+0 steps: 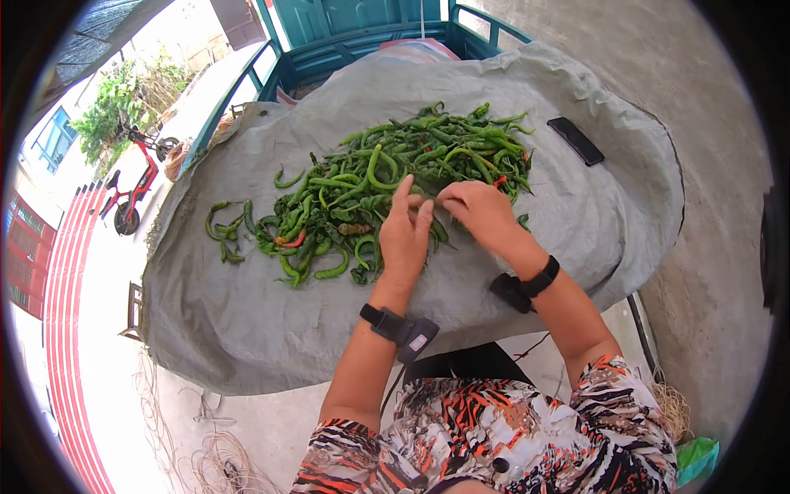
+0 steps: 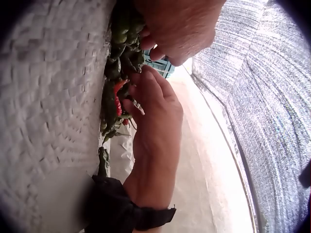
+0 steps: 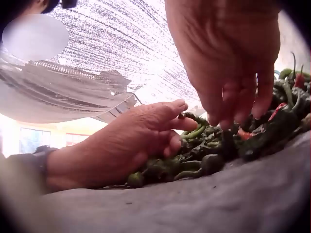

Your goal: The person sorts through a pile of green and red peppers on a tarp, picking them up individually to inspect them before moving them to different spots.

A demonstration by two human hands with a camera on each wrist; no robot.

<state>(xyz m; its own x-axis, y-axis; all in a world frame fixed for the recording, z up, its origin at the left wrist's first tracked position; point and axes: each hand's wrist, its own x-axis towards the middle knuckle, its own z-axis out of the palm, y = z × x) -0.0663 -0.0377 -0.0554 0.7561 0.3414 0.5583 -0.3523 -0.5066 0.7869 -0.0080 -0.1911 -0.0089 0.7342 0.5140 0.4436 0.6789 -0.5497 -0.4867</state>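
Green chili peppers (image 1: pixel 329 206), with a few red ones among them, lie in a long heap on a grey cloth. My left hand (image 1: pixel 403 239) is at the heap's near side, index finger and thumb pointing up and forward. A curved green chili pepper (image 1: pixel 374 167) runs to its fingers, and in the right wrist view a dark stem end shows between them. Just to the right, my right hand (image 1: pixel 481 216) reaches down with bent fingers, its fingertips among dark peppers (image 3: pixel 228 145). The fingertips of both hands are close together.
A black phone (image 1: pixel 576 141) lies on the grey cloth (image 1: pixel 263 313) at the right. Several peppers (image 1: pixel 226 230) lie apart at the left. Behind the cloth stands a teal metal cart frame (image 1: pixel 362 25). A red scooter (image 1: pixel 136 181) is parked at far left.
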